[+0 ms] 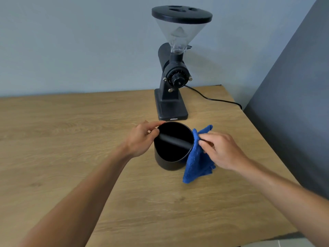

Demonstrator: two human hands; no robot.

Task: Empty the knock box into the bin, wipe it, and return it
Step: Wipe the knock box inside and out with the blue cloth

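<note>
- Black and round, the knock box [172,146] stands on the wooden table [71,132] just in front of the coffee grinder [175,68], and it looks tipped a little toward you, its knock bar [175,140] crossing the dark opening.
- Your left hand [142,139] is curled against the box's left side, thumb on the rim, steadying it.
- Your right hand [219,148] pinches the blue cloth [197,157] between narrowed fingers, pressing it on the box's right outer wall while the loose end trails down to the table.
- You appear to be in the wiping step; the inside shows no grounds, though it is too dark to be sure.
- Risk: push too hard with the cloth and the box may slide or tip left, since only a light grip braces it.
- Risk: the hanging cloth could snag the rim or bar and drag the box along.
- Risk: shoved back, the box would bump the grinder's base.
- Count: one knock box, one cloth, one grinder with its one cable [211,99], two hands. No bin is in view.
</note>
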